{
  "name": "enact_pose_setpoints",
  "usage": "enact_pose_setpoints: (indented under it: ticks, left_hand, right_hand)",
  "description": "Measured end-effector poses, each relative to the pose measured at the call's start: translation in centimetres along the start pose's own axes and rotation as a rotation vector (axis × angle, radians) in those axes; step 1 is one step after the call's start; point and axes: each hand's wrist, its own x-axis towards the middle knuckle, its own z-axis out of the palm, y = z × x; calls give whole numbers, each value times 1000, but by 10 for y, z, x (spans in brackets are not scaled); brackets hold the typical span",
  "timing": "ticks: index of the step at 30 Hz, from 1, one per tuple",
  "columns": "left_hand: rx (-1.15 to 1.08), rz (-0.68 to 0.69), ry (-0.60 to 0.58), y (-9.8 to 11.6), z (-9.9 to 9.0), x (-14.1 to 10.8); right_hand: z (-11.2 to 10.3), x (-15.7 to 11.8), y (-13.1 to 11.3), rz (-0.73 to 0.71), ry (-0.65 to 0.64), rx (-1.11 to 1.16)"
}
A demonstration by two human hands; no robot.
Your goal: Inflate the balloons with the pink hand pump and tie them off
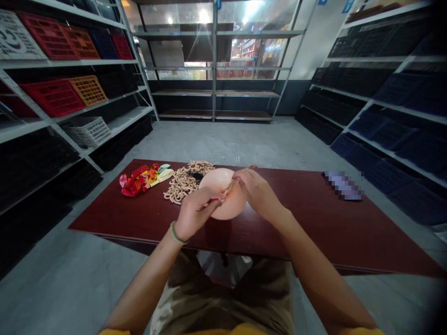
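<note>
A round, inflated pale peach balloon point(226, 204) is between my hands above the table, its stretched neck facing me. My left hand point(198, 208) pinches the neck from the left with thumb and fingers. From the right, my right hand point(256, 193) is closed on the upper end of the same stretched part; a thin beige strand runs between the two hands. Just left of the balloon lies a heap of beige, curled, cord-like pieces point(179, 186) with a small black item point(195, 176) on it. Further left is a pile of limp coloured balloons point(141, 179), red, yellow, orange and pale green.
The dark red table point(293, 223) stretches before me. A blurred purple flat item point(342, 186) lies at its right end. Shelves with red, orange and white crates point(92, 132) stand left, dark bins point(380, 163) right, and a metal rack point(213, 93) behind.
</note>
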Motion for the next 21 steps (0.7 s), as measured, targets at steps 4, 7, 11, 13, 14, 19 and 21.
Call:
enact_pose_setpoints:
  ticks: [4,7,11,13,14,19,21]
  left_hand:
    - [-45,41,7,2,-7,1]
    - [-119,-35,75,-3,-5,-1]
    - [-163,-98,46,-10,-4,-3]
    - [-202,-143,13,-11,-6,-3]
    - [-232,-177,2,-11,-6,-3]
    - [-345,-401,-32,-9,-4,-1]
    - [-367,-472,-41,-10,-2,0]
  right_hand:
    - [6,-4,1,20,-47,82]
    - [9,-8,0,48,-65,119]
    - [10,-13,-3,69,-41,105]
    - [9,-15,-5,56,-26,87]
    - [9,-15,-6,47,-24,78]
    - [9,-18,-7,34,-41,31]
    - [10,-19,-7,32,-48,15]
